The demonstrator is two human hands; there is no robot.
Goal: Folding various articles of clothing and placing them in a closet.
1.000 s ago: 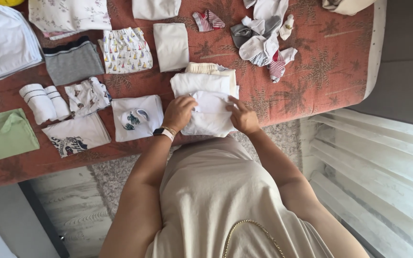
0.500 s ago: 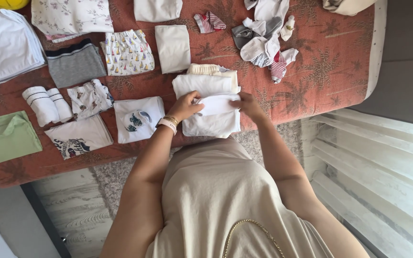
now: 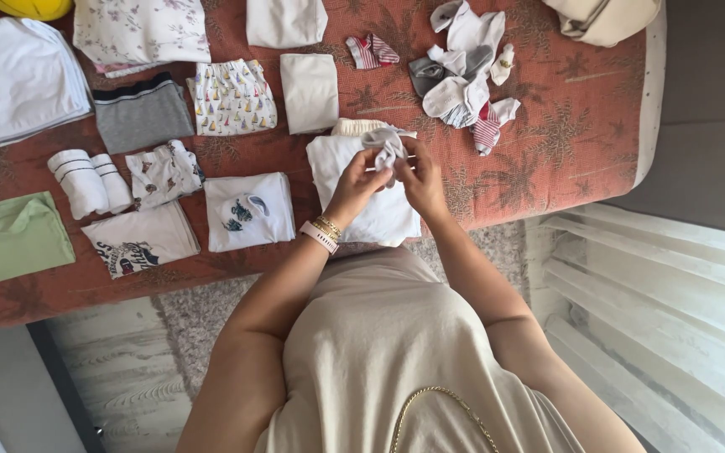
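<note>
Both hands are raised over a stack of folded white garments (image 3: 375, 210) near the bed's front edge. My left hand (image 3: 356, 180) and my right hand (image 3: 418, 176) pinch a small crumpled grey-white piece of cloth (image 3: 385, 145) between them, held just above the stack. A pink watch and gold bracelets sit on my left wrist. Under the white stack a cream folded piece (image 3: 351, 127) peeks out at the far side.
The terracotta bedspread (image 3: 564, 126) carries folded clothes: a white printed shirt (image 3: 248, 211), a boat-print piece (image 3: 232, 96), a grey piece (image 3: 143, 113), rolled white towels (image 3: 88, 181), a green shirt (image 3: 10, 239). A pile of loose socks (image 3: 463, 75) lies beyond. White slats (image 3: 656, 302) stand at right.
Both hands left the folded white stack and lifted a small grey-white cloth above it. The stack now lies flat and untouched.
</note>
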